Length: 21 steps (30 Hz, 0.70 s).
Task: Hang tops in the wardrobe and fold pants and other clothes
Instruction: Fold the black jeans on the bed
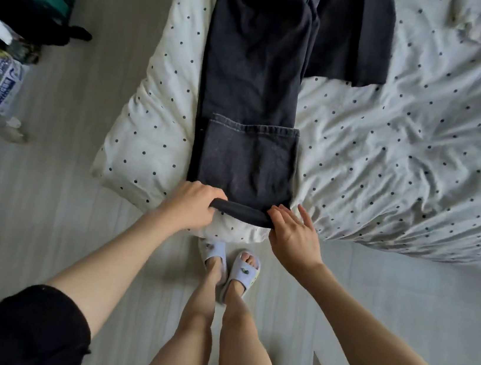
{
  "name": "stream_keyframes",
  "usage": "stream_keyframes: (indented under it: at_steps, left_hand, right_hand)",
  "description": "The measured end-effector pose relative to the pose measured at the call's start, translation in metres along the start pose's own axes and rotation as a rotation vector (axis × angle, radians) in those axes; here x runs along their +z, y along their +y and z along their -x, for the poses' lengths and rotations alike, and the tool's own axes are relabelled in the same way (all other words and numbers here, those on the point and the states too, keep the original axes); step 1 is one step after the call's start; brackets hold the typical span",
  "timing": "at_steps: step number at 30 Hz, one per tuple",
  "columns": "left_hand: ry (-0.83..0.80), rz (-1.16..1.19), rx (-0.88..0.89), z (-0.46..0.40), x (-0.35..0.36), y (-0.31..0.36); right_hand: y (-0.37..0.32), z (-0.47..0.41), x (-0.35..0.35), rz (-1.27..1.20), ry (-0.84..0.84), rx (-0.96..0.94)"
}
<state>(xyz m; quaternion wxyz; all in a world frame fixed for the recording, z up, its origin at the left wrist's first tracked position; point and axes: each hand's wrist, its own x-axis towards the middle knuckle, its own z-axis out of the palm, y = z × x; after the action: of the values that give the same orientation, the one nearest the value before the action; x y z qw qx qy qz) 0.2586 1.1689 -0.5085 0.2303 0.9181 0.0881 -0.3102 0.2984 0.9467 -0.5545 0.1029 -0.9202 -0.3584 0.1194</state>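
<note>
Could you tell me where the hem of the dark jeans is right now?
Head view, centre: the hem lies folded back on the dark jeans, above both hands.

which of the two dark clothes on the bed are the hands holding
The long dark jeans, hem folded up, gripped at the near fold by left hand and right hand; the other dark garment lies untouched.
</note>
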Motion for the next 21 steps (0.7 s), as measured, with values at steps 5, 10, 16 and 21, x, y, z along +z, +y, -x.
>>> stream_keyframes:
  at_steps: [5, 10, 16, 21]
  left_hand:
    - [-0.108, 0.282, -0.062, -0.003, -0.061, 0.003]
    - [0.154, 0.205, -0.129, -0.031, -0.118, 0.003]
    - [0.884, -0.266, 0.132, -0.091, -0.148, 0.005]
    - [0.407, -0.336, 0.202, -0.139, -0.092, -0.013]
  right_hand:
    - [0.010, -0.017, -0.061, -0.067, 0.108, 0.043]
    - [0.026, -0.088, -0.114, 0.005, 0.055, 0.123]
    - [0.039, -0.212, -0.130, -0.021, 0.136, 0.242]
    - [0.057, -0.283, -0.095, -0.163, -0.029, 0.429]
